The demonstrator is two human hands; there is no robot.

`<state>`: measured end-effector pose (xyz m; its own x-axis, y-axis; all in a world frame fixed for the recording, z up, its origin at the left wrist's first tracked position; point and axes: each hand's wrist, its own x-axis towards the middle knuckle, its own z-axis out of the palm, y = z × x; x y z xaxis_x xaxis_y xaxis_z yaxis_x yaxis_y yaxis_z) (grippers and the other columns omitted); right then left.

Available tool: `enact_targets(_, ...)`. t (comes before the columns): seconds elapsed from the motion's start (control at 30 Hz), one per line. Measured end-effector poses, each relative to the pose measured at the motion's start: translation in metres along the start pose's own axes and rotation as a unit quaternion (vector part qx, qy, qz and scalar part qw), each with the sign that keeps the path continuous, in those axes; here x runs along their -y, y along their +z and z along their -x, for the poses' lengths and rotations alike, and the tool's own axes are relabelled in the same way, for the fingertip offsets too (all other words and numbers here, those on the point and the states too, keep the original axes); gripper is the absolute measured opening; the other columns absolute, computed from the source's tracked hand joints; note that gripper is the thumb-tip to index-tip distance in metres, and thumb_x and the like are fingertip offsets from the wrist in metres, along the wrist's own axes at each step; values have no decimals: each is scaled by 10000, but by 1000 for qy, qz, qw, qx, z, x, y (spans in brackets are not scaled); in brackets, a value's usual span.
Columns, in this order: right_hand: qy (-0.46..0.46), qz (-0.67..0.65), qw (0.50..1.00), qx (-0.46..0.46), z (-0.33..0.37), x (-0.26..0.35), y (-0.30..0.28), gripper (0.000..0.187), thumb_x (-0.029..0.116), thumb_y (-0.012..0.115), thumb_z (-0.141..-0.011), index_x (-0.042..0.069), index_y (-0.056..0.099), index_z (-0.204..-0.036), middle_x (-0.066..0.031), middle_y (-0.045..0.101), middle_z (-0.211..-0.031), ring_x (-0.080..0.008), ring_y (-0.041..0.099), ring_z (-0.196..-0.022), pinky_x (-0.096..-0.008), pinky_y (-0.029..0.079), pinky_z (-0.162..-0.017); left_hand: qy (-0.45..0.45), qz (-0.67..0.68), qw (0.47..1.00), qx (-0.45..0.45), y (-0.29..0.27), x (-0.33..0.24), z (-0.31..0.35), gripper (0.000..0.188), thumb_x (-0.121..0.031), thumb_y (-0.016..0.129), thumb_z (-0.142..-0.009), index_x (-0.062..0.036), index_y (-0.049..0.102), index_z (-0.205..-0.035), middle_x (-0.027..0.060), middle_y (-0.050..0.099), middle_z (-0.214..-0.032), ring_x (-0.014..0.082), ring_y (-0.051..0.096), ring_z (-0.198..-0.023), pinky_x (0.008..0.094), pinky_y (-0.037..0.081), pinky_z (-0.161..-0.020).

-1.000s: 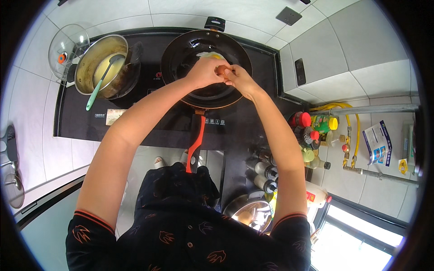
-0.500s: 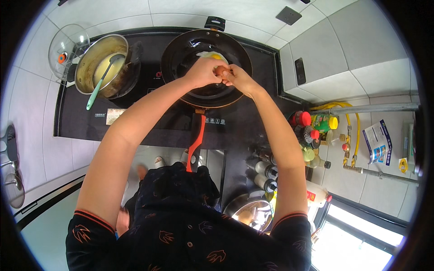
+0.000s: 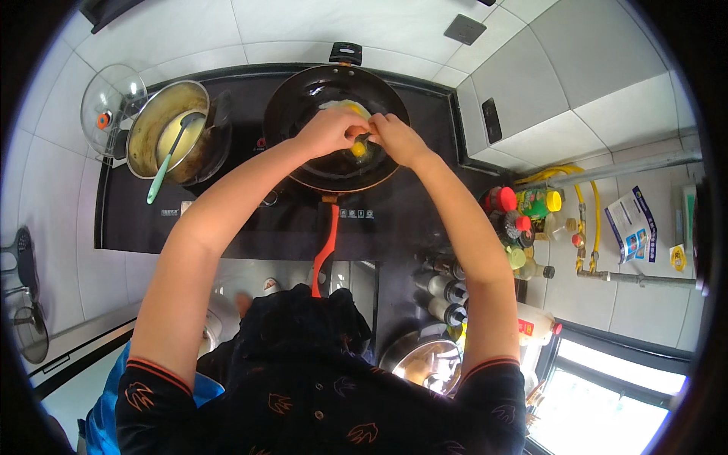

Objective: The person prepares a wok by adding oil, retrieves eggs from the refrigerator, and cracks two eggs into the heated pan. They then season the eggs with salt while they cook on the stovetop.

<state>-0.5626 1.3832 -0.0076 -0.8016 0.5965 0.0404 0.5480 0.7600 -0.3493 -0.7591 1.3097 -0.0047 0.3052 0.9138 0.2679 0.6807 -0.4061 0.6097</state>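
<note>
Both my hands are above a black wok [image 3: 297, 100] with a red-and-black handle [image 3: 326, 250]. My left hand [image 3: 331, 130] and my right hand [image 3: 396, 139] meet, fingers curled in a pinch around a cracked eggshell, mostly hidden by the fingers. Just below the fingertips, a raw egg with a yellow yolk [image 3: 359, 149] has come out over the wok's bottom. Behind my hands lies another egg [image 3: 345, 104], its white turning pale at the edge.
On the left of the black cooktop [image 3: 136, 227] stands a pot [image 3: 145, 140] of pale yellow liquid with a green-handled ladle [image 3: 159, 177]. A glass lid [image 3: 95, 98] leans behind it. Bottles [image 3: 502, 199] crowd the right side near a metal bowl [image 3: 390, 356] and a yellow gas hose [image 3: 597, 220].
The eggshell, whole-looking between my fingers before, has been broken apart. Its yolk and white now show below my hands. The view has shifted slightly.
</note>
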Motion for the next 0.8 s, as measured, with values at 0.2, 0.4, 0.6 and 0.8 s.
enact_targets(0.2,-2,60,997,-53,0,13,-35,256,188,657,-853,75,532,-1045,-164,591,-972,-355,617,-948,-433,521,-779,47,-51,997,-26,-22,-15,-17,310,-39,690,-700,-86,677,-1007,63,649,-1010,277,622,-959,367,514,-824)
enact_targets(0.4,-13,97,988,-116,2,29,-71,277,162,649,-855,80,539,-1095,-154,586,-985,-365,601,-924,-438,513,-754,79,-108,990,-47,-41,-27,-33,281,-44,677,-733,-116,675,-1005,39,633,-1060,263,627,-945,365,526,-790)
enact_targets(0.6,-1,104,984,-144,4,30,-65,323,163,664,-843,83,546,-1133,-137,592,-996,-355,611,-915,-433,521,-745,81,-82,991,-67,-42,-32,-33,248,-36,677,-730,-96,676,-970,47,641,-993,258,632,-895,356,524,-765)
enact_targets(0.8,24,75,985,-153,7,35,-62,312,185,673,-837,91,546,-1105,-130,590,-1006,-322,611,-978,-410,534,-772,29,18,998,-59,-39,-26,-28,284,3,704,-714,-57,673,-990,67,645,-930,236,629,-844,320,515,-769)
